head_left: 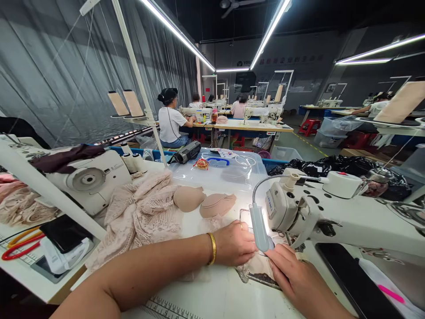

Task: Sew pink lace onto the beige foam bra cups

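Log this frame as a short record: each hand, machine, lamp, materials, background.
Left hand: at the beige fabric, gold bracelet on the wrist; grip unclear
Right hand: on the same fabric, near the lamp head
Machine: white sewing machine, at the right
Lamp: grey lamp on a bendy metal stem, hiding the needle area
Materials: beige lace pile and two beige cups, left of the machine
Background: co-worker in white top, seated

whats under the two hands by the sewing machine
Pale, partly lacy fabric shows between the left hand and the right hand; whatever lies directly beneath them is hidden.
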